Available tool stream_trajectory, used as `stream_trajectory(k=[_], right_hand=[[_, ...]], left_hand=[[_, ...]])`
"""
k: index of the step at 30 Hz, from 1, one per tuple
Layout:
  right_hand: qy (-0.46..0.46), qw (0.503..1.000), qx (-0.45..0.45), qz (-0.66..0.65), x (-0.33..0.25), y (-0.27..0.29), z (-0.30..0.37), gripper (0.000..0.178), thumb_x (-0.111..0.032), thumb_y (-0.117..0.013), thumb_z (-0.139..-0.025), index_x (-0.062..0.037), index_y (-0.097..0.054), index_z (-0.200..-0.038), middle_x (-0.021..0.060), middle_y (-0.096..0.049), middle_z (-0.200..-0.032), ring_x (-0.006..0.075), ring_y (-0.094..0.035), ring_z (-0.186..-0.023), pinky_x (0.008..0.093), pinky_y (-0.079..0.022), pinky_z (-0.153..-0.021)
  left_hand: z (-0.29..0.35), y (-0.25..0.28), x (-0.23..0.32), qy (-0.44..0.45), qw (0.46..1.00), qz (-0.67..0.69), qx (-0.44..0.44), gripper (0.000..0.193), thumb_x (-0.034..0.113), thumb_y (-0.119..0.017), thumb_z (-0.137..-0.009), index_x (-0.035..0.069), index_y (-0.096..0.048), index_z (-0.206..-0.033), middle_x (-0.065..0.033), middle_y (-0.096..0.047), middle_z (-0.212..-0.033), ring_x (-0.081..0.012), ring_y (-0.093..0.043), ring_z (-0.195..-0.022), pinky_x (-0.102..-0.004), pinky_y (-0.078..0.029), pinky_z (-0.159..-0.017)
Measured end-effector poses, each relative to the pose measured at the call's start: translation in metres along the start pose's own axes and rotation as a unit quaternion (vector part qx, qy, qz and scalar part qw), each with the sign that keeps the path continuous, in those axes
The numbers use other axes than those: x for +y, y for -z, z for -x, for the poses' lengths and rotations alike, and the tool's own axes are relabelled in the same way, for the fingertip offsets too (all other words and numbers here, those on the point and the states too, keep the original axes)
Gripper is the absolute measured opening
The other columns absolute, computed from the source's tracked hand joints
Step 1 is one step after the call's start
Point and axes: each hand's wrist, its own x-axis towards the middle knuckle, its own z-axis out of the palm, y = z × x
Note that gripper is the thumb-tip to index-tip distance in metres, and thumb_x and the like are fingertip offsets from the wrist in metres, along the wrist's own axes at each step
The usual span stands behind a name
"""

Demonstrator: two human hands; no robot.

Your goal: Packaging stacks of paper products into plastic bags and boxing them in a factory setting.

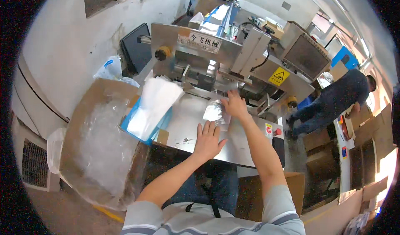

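My left hand (208, 142) lies palm down, open, on the steel tabletop (183, 118) of a machine, fingers stretched forward. Just beyond its fingertips is a shiny, crinkled piece of clear plastic film (213, 111), possibly a bag. My right hand (235, 105) is open at the film's right edge, its fingers reaching toward the machine's rollers (206, 78). Whether its fingertips touch the film or the machine is hard to make out. Left of the film, a stack of white, translucent sheets or bags (154, 103) rests in a blue tray (146, 140).
A large carton (79, 105) lined with clear plastic stands at my left. A red button (278, 131) sits at the tabletop's right end, below a yellow warning sign (279, 75). Another person (341, 95) bends over at the right. Below the table is an open cardboard box (271, 193).
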Motion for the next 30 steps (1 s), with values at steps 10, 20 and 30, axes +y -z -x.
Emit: stream_trajectory(k=[10, 20, 30], right_hand=[[0.024, 0.995, 0.087, 0.035, 0.016, 0.016, -0.024, 0.045, -0.04, -0.053, -0.094, -0.0018, -0.055, -0.117, 0.0212, -0.068, -0.095, 0.0401, -0.065, -0.094, 0.054, -0.047, -0.088], [0.045, 0.998, 0.046, 0.024, 0.018, 0.029, -0.044, 0.045, -0.037, -0.048, -0.097, -0.0009, -0.055, -0.122, 0.025, -0.068, -0.089, 0.0415, -0.067, -0.087, 0.0545, -0.049, -0.085], [-0.005, 0.959, 0.164, -0.23, -0.027, 0.107, 0.124, 0.031, -0.025, -0.051, -0.098, -0.0009, -0.062, -0.114, 0.0205, -0.067, -0.103, 0.0334, -0.064, -0.102, 0.0403, -0.05, -0.088]], left_hand=[[0.006, 0.006, 0.002, 0.021, 0.996, 0.08, -0.02, 0.051, 0.034, -0.064, -0.088, -0.001, -0.053, -0.124, -0.0211, -0.056, -0.124, -0.038, -0.046, -0.124, -0.0577, -0.03, -0.108], [0.001, 0.013, 0.002, 0.066, 0.98, 0.095, 0.161, 0.07, 0.033, -0.066, -0.087, -0.004, -0.036, -0.139, -0.0302, -0.035, -0.142, -0.0492, -0.029, -0.135, -0.0625, -0.022, -0.111], [0.022, 0.046, -0.014, 0.143, 0.921, 0.29, 0.216, 0.062, 0.029, -0.059, -0.093, -0.005, -0.037, -0.14, -0.0259, -0.048, -0.136, -0.0411, -0.043, -0.13, -0.0486, -0.031, -0.11]])
